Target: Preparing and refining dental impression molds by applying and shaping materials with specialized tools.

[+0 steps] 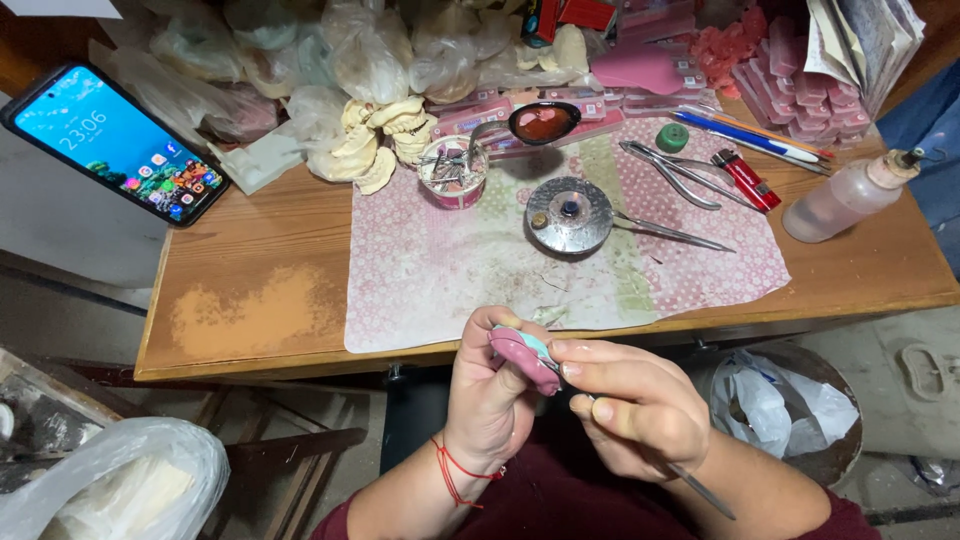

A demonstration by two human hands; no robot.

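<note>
This is a small dental-technician's craft workshop, set up on a worn wooden surface (250, 250). Plaster tooth casts (385, 135) lie at the far edge among crumpled plastic bags (350, 50), with stacks of pink wax sheets (790, 80) at the far right corner. On a stained floral mat (430, 270) stand a metal burner dish (568, 215), a spoon of melted red wax (543, 122), pliers (665, 170), a red lighter (745, 180) and a squeeze bottle (850, 195). A waste bin (800, 400) sits below the near right edge.

two hands (490, 400), one phone (115, 140), one red lighter (745, 178), one squeeze bottle (850, 195), two pens (750, 135), one green cap (672, 137)
</note>
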